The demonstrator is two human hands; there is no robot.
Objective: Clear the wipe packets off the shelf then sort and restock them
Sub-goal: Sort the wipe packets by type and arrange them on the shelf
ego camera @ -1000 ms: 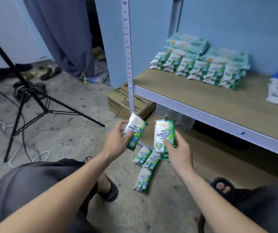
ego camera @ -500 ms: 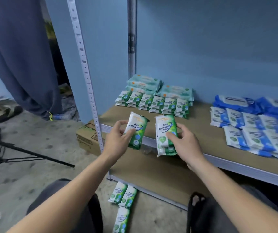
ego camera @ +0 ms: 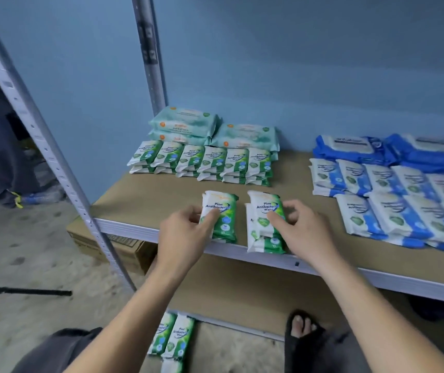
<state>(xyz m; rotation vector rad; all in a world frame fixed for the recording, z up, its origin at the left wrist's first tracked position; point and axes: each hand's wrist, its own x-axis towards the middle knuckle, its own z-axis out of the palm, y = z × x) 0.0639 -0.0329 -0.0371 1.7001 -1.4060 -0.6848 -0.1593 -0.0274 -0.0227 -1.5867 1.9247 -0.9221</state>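
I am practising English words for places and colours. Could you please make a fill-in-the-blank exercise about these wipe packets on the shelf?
1. The left hand and the right hand each hold green packets at the ____ edge of the shelf.
2. The big pale packs lie ____ the green row.
3. The right-side packets are white and ____.
4. Loose packets lie below on the ____.
Missing words: front, behind, blue, floor.

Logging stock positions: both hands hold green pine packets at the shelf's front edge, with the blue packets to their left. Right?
Not quite: in the head view the blue packets lie to the right of the green pine packets. The rest holds.
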